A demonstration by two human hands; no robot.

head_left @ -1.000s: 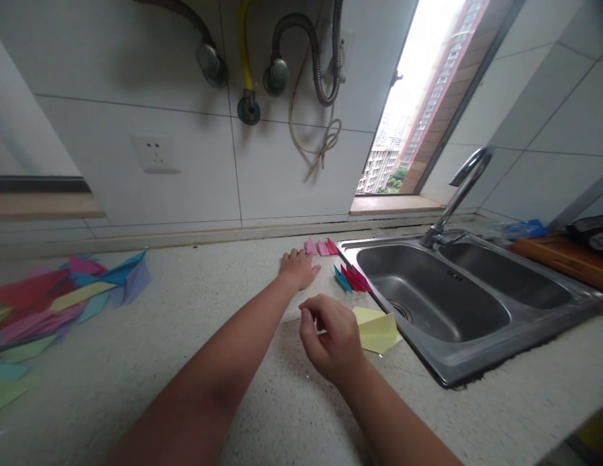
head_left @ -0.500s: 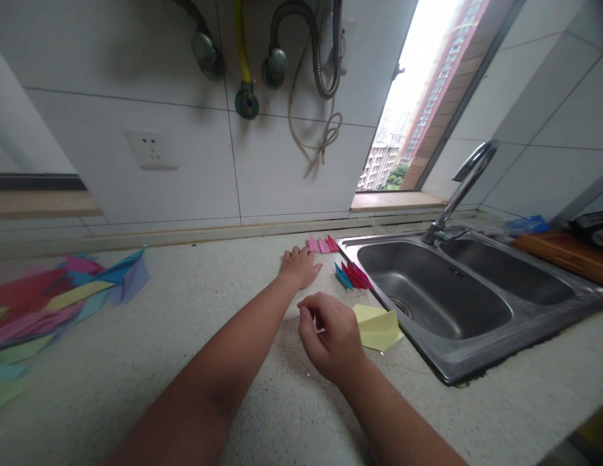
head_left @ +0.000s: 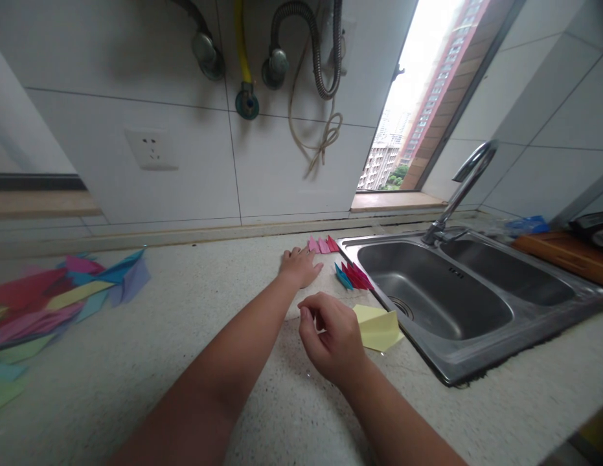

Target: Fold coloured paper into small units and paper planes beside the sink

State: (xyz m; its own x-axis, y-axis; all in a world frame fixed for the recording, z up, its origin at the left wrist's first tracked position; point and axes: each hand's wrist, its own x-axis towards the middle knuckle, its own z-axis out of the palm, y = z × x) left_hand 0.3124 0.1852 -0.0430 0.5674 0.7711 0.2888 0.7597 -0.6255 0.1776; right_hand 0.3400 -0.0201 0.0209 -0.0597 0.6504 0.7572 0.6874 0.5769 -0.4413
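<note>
My left hand [head_left: 300,267] lies on the counter with its fingers stretched forward and nothing gripped. Its fingertips are beside a row of small folded pink and red papers [head_left: 323,245], and I cannot tell whether they touch. Nearer to me, my right hand [head_left: 333,338] is curled, thumb and forefinger close together, with nothing visible in it. A creased pale yellow sheet of paper [head_left: 379,329] lies just right of this hand, partly hidden by it. Beyond it, blue folded papers [head_left: 343,276] and dark pink ones [head_left: 358,276] stand together by the sink's edge.
A double steel sink [head_left: 437,369] with a faucet [head_left: 464,188] takes up the right side. At the far left lies a heap of coloured folded papers [head_left: 53,304]. Hoses and valves [head_left: 276,68] hang on the tiled wall. A wooden board [head_left: 558,255] is beyond the sink.
Almost nothing differs. The pink folded papers by my left fingertips have shifted very slightly to the right; my hands hold nearly the same pose.
</note>
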